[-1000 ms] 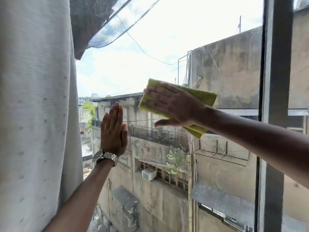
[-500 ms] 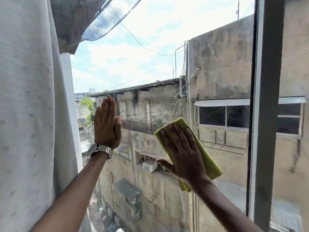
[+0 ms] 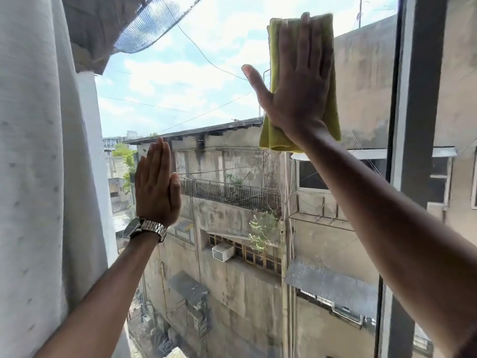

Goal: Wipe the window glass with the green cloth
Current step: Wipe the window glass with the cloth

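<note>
A folded green cloth is pressed flat against the window glass high at the upper right of the pane. My right hand lies on it, palm flat, fingers pointing up, thumb spread to the left. My left hand rests flat against the glass lower left, fingers together and pointing up, holding nothing; a metal watch sits on that wrist. The cloth's middle is hidden under my right hand.
A white curtain hangs along the left edge of the pane. A dark vertical window frame bounds the pane on the right. Through the glass are weathered buildings, a balcony railing, cables and sky.
My right hand has swept the cloth up the glass from the lower middle to the upper right, fingers turned upright. The left hand has stayed flat on the pane.
</note>
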Demonstrator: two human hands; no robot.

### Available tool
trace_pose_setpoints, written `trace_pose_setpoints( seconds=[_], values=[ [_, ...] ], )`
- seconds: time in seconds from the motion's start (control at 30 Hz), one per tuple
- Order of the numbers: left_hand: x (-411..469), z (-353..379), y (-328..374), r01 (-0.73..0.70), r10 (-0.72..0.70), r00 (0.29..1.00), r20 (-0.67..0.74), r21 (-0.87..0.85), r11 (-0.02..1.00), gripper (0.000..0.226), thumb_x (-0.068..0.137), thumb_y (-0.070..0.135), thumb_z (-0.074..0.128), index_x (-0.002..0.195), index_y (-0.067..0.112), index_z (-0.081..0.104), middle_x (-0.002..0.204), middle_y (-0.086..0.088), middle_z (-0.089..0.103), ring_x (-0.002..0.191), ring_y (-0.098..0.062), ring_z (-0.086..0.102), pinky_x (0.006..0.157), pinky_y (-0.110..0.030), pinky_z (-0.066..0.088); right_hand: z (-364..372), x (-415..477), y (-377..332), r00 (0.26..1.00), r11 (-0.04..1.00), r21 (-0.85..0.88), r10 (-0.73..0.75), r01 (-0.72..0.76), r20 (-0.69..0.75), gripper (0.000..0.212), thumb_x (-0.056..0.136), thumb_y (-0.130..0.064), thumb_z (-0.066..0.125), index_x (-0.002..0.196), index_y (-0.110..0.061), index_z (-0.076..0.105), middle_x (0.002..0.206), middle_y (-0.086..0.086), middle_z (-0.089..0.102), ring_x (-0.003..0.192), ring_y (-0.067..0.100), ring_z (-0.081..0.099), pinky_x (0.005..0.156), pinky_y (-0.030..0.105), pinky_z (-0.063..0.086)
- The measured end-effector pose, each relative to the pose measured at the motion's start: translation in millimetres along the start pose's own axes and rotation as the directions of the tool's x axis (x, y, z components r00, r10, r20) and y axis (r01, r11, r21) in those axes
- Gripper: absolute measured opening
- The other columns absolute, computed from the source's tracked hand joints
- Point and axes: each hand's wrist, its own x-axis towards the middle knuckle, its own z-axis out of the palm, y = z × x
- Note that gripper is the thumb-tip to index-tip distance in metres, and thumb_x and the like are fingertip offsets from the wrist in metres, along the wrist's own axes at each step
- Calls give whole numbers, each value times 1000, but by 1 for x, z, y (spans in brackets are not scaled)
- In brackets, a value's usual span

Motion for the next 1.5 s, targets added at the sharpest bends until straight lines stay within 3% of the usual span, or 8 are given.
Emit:
trace_pose_setpoints(
  seconds=[0.1,0.3,0.47,0.6,0.93,1.13,1.33,1.5],
  values=[
    [0,1,-4,-5,5,1000,-6,9,1000,60,100,25,28,155,2,25,166,-15,22,156,-26,21,124,-54,25,4,-22,-18,1000,1000,10,15,-15,-22,98,91,-86,23,159,-16,29,167,16,26,156,32,21,128,50,16],
    [0,-2,0,8,-8,1000,4,6,1000,60,100,25,28,155,0,26,165,-16,23,155,-27,22,124,-55,25,1,-200,-15,900,922,28,-382,385,209,94,94,-81,30,161,-14,23,167,16,25,156,34,20,129,52,15],
    [-1,-7,5,3,-3,1000,11,1,1000,61,98,21,32,154,-2,26,164,-20,25,155,-30,24,125,-54,24,-20,-301,37,879,918,-46,-360,393,314,79,99,-70,36,160,-20,27,167,10,23,157,28,15,130,49,9],
    [1,-7,7,-2,2,1000,5,-13,1000,60,98,21,33,153,-3,27,163,-21,27,154,-32,26,123,-56,27,-23,-268,70,897,917,-85,-357,390,260,83,98,-71,38,161,-18,24,168,11,20,158,28,13,130,48,9],
    [1,-2,6,-3,3,1000,-2,0,1000,60,99,23,30,153,-4,28,163,-18,25,154,-31,25,122,-57,28,1,-58,-4,998,998,-41,51,-52,-24,83,102,-71,18,160,-11,24,167,18,24,156,36,20,126,54,21],
    [3,1,-1,17,-17,1000,13,9,1000,63,99,25,28,155,-3,21,165,-21,20,156,-30,19,127,-52,21,16,-60,-47,983,982,53,-182,181,31,74,105,-62,22,160,-11,25,167,18,23,156,34,18,127,53,19],
    [4,-4,3,27,-28,999,28,22,999,63,99,24,29,156,0,17,166,-21,19,157,-30,17,130,-43,16,7,-159,-27,830,859,100,-510,501,223,74,106,-58,30,162,-12,14,169,18,14,158,35,12,129,52,14],
    [5,-5,2,20,-20,1000,20,17,1000,64,99,26,28,156,1,18,166,-20,19,157,-30,18,130,-42,16,-20,-205,55,840,874,10,-469,485,273,81,102,-67,29,161,-12,22,168,17,20,156,34,18,127,53,21]
  ],
)
